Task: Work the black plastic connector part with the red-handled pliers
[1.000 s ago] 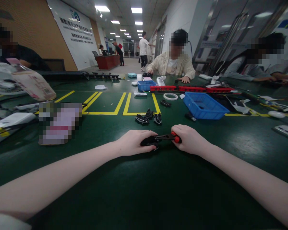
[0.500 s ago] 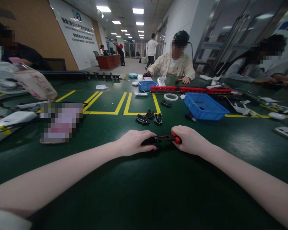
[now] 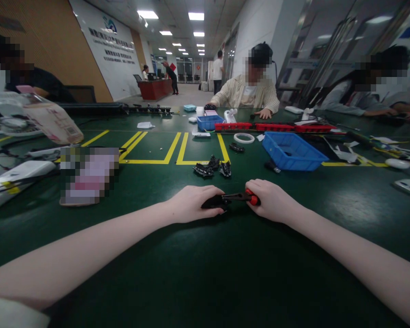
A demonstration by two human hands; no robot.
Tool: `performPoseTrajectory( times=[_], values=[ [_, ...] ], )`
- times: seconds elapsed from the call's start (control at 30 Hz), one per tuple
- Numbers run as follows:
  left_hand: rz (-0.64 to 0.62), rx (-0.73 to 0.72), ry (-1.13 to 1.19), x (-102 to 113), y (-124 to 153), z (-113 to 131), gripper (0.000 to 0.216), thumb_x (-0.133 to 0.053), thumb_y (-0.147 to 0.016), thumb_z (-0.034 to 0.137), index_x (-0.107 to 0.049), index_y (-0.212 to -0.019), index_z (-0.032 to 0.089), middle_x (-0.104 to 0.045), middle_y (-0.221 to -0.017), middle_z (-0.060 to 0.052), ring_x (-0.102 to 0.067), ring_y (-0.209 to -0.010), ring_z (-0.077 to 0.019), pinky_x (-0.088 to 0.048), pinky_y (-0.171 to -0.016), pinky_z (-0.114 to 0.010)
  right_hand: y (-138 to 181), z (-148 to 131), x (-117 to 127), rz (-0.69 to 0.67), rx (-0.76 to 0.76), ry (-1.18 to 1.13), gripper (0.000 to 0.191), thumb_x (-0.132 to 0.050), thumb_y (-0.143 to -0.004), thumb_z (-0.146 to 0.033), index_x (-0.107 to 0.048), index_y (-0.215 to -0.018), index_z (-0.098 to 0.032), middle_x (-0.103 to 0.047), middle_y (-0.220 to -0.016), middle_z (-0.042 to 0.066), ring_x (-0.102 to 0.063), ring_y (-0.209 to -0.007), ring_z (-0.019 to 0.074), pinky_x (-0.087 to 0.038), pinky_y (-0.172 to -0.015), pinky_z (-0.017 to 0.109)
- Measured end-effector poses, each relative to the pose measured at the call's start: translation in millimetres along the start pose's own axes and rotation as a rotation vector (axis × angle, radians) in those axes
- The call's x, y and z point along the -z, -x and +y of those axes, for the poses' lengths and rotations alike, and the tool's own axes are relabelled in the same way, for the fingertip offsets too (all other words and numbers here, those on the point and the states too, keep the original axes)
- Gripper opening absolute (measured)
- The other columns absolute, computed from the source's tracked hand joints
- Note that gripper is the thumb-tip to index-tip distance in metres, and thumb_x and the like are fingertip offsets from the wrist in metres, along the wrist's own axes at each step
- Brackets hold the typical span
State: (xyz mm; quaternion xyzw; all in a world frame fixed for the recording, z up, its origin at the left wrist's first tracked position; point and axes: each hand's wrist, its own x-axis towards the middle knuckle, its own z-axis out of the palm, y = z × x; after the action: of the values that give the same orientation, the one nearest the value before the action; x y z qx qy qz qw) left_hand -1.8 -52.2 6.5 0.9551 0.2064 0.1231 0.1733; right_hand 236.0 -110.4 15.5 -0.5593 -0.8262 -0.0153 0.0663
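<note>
My left hand [image 3: 191, 203] lies curled over a small black part [image 3: 213, 202] on the green table [image 3: 205, 273] and holds it down. Wrapped round the red handle of a pair of pliers [image 3: 244, 197] is my right hand [image 3: 271, 200]. The pliers' dark jaws point left and meet the black part between the two hands. Just beyond them, near the yellow lines, lie several loose black parts [image 3: 210, 167].
A blue bin [image 3: 292, 151] stands at the right behind my hands, a smaller blue bin [image 3: 208, 122] and a white tape ring [image 3: 243, 137] farther back. A long red strip [image 3: 273, 127] lies across the table. White housings [image 3: 17, 175] lie at the left. People sit across the table and at both sides.
</note>
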Motion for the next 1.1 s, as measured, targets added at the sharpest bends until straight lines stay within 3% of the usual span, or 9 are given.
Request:
performPoseTrajectory(
  times=[1.1],
  values=[
    [-0.011,-0.043,0.025,0.7,0.1,-0.5,0.035,-0.054,-0.090,0.040,-0.053,-0.119,0.019,-0.064,-0.106,-0.004,-0.063,-0.083,-0.0154,-0.047,-0.067,-0.023,-0.3,2.1,-0.7,-0.007,0.027,0.024,0.011,-0.056,-0.072,-0.015,-0.046,-0.074,-0.020,-0.059,-0.079,0.006,-0.054,-0.072,0.0191,-0.042,-0.065,0.030]
  ],
)
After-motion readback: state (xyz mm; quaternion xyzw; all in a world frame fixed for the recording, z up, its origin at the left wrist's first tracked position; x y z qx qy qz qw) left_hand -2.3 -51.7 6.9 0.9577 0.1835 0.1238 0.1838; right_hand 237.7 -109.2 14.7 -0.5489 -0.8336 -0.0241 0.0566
